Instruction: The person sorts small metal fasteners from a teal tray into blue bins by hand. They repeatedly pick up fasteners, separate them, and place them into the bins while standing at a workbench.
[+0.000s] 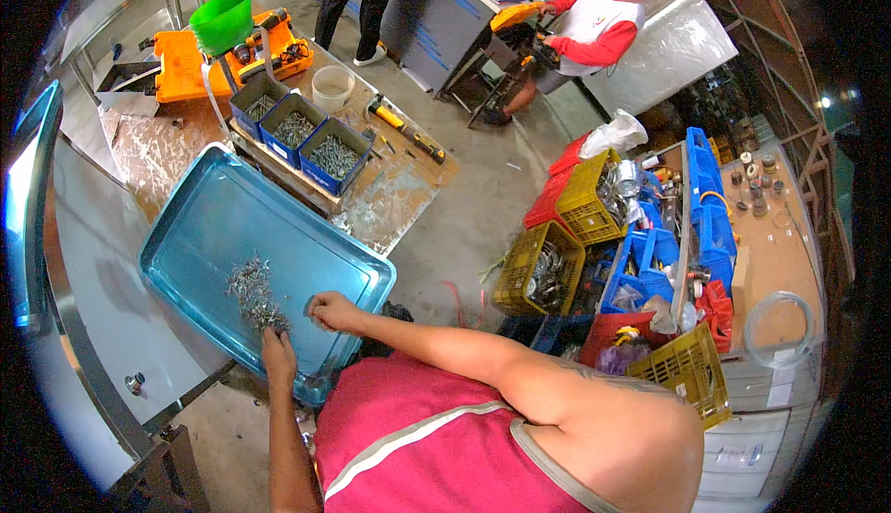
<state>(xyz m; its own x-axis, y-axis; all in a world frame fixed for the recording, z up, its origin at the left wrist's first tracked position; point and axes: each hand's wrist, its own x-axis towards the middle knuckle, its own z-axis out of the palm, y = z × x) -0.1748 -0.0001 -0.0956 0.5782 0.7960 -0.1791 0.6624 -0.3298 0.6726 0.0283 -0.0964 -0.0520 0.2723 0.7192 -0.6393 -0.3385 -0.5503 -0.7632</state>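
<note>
A translucent blue plastic tray (209, 199) lies in front of me, with a loose heap of small metal screws (251, 288) inside it. My left hand (278, 357) reaches to the near end of the heap, its fingertips drawn together against the screws. What those fingers grip is too small to tell. To the right of the heap, over the tray, my right hand (332, 313) is closed with its fingers curled in. Anything within it is hidden.
Past the tray, a worn wooden bench carries blue bins (336, 153) of screws, a clear tub (332, 86), a yellow-black tool (406, 127), an orange case (181, 68) and a green basket (223, 19). Yellow crates (538, 267) stand right. A seated person (594, 26) works farther off.
</note>
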